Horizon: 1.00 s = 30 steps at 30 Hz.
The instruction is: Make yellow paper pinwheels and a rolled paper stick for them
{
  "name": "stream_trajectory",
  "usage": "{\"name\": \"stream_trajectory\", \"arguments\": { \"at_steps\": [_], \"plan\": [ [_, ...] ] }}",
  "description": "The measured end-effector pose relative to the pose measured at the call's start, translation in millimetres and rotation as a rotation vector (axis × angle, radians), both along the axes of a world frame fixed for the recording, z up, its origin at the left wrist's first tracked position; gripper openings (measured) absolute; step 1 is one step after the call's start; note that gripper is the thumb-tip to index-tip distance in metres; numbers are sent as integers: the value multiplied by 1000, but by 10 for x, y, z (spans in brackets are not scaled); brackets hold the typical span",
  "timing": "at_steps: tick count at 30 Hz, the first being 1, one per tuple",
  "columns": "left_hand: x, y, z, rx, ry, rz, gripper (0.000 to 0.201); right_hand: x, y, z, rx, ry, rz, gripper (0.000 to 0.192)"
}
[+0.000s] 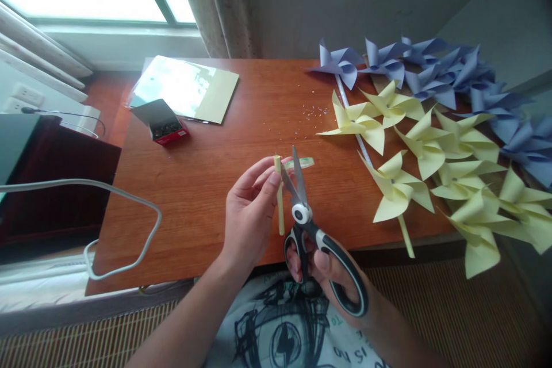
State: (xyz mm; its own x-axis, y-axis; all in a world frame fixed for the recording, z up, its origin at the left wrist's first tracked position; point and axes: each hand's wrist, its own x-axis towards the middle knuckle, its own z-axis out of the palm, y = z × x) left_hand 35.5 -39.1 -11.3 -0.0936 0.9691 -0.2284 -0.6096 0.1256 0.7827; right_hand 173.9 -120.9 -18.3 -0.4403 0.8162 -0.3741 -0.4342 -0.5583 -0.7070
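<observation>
At the centre of the frame, the left hand [246, 215] pinches a yellow stick [280, 210] near its top, apparently steadying it; the right hand's [324, 269] fingers loop through scissors [302, 214], spreading blades beside the stick.

Open black-and-white scissors [302, 214] angle just beside a slim yellow tube [280, 211].

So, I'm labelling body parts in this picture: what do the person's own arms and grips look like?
Both forearms are bare, with no sleeves showing. The left grip and right grip are ungloved human hands. The pale shirt has a dark, sketch-like print with a lightning bolt.
</observation>
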Motion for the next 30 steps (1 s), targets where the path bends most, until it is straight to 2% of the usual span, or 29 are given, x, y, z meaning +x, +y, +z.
{"name": "stream_trajectory", "arguments": {
  "at_steps": [5,11,16,23,30],
  "plan": [
    [18,-15,8,-6,8,-19,20,-42,63,33,-26,48,-26,25],
    [27,-26,26,-38,21,-42,26,-4,113,65,50,-126,-10,27],
    [55,-24,11,-41,66,-18,18,25,127,85,67,-232,8,32],
    [91,-47,-18,-61,69,-1,17,14,170,90,114,-272,25,37],
    [108,-89,16,-81,57,6,15,-10,198,69,143,-305,-50,35]
  ]
}}
